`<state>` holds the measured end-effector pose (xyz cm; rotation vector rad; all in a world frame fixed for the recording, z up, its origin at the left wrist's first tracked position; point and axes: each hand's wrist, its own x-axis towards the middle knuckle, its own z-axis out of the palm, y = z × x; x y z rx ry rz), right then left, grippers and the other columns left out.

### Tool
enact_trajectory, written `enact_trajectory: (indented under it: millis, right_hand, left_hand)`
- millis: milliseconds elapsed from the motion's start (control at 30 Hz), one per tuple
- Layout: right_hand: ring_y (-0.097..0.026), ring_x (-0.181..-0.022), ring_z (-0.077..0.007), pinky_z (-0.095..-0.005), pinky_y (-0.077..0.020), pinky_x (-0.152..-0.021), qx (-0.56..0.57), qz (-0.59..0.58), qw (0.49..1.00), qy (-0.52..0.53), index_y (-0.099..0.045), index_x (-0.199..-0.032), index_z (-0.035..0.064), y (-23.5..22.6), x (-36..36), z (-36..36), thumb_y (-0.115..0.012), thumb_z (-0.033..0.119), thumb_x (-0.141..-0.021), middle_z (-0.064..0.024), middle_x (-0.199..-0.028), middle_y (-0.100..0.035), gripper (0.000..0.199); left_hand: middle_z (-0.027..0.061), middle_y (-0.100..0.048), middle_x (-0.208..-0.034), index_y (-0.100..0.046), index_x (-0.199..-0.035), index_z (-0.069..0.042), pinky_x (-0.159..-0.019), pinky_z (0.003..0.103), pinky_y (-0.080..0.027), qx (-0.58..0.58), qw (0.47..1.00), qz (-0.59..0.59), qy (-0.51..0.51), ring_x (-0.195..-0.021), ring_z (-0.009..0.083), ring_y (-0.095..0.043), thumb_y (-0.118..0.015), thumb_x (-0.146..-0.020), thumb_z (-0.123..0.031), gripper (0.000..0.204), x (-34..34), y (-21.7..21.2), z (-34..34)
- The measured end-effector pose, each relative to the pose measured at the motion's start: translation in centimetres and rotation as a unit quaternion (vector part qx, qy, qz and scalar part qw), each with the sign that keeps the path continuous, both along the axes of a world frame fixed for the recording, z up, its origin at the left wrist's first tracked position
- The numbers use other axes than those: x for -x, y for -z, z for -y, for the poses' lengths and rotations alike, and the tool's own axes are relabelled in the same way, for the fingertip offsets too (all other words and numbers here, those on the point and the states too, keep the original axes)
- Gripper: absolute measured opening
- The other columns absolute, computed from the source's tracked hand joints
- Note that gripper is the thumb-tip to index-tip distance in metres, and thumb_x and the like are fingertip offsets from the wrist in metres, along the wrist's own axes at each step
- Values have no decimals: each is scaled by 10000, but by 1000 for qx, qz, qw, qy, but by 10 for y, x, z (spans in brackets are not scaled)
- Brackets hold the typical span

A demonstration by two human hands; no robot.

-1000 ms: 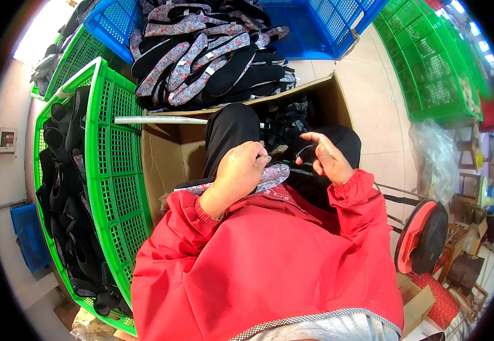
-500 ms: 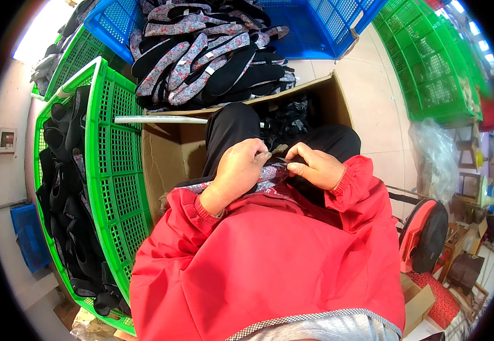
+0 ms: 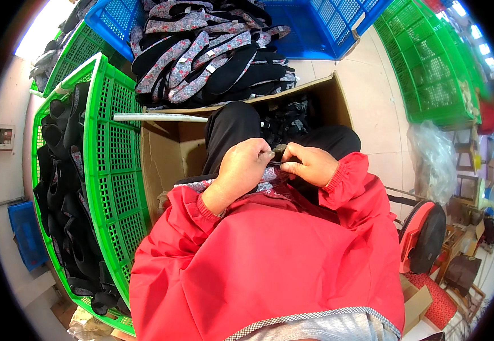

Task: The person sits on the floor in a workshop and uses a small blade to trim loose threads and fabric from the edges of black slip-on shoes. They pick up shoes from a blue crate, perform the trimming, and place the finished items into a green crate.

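Note:
A grey floral fabric piece with red flowers (image 3: 269, 181) lies across my lap, partly covered by my hands and red sleeves. My left hand (image 3: 242, 166) is closed over its far edge, thumb and fingers pinched together. Close to its right, my right hand (image 3: 313, 165) is also closed, index finger bent and thumb pressed in at the same edge. The fingertips nearly meet above the fabric, and the exact spot they grip is partly hidden. Between my knees stands an open cardboard box (image 3: 342, 108) holding small black pieces (image 3: 292, 122).
Beyond the box rises a heap of black and floral shoe-shaped pieces (image 3: 218, 57) by a blue crate (image 3: 309, 34). At left, a green crate (image 3: 125, 187) holds black fabric shoes (image 3: 68, 193); a white rod (image 3: 162, 117) crosses the box. Green crates (image 3: 428, 62) stand at far right.
My right hand has shifted slightly left, closer to my left hand, its fingers more tightly bent. The left hand and the fabric piece stay almost in place.

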<state>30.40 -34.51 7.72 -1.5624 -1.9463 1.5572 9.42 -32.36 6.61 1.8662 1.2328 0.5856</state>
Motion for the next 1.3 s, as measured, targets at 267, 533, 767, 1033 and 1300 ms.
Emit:
enact_trajectory:
  millis: [267, 533, 767, 1033, 1300]
  right_hand:
    - [-670, -724, -227, -364, -486, -665, -13, -6, 1000, 8, -560, -945, 85, 8, 1, 0, -597, 291, -934, -83, -796, -675, 210]
    - [-659, -699, -172, -326, -493, -657, 29, -93, 994, 58, -568, -922, 61, 28, -4, 4, -624, 210, -927, -78, -789, -668, 159]
    - [-631, -738, -135, -309, -496, -690, 88, -202, 969, 110, -544, -930, 36, 44, -14, 11, -618, 169, -937, -68, -812, -626, 153]
    - [-640, -793, -216, -341, -488, -739, 48, -116, 992, -1, -557, -954, 51, 36, -20, 3, -621, 243, -930, -104, -863, -628, 204]
    - [-635, -813, -271, -380, -475, -728, 49, -81, 995, -38, -550, -968, 53, 30, -17, -3, -615, 311, -931, -128, -875, -626, 268]
  left_hand:
    - [138, -624, -783, -630, -831, -19, -647, 379, -467, -17, 1000, -11, 1, -727, 310, -607, -645, -848, -117, 100, -3, 0, -1]
    - [145, -641, -822, -646, -870, -18, -680, 390, -483, -29, 999, -40, -6, -776, 330, -620, -621, -858, -113, 100, -5, 0, -1]
    - [173, -662, -892, -646, -996, 1, -694, 349, -514, -17, 999, 10, -28, -742, 265, -664, -538, -897, -81, 168, -3, 14, 0]
    - [156, -632, -856, -613, -910, -1, -698, 368, -516, -22, 1000, -11, -18, -739, 277, -662, -559, -871, -42, 79, -4, 7, 3]
    - [155, -636, -891, -612, -901, -12, -759, 393, -502, -40, 999, -17, -5, -866, 344, -627, -567, -834, -25, 82, -4, 6, 4]
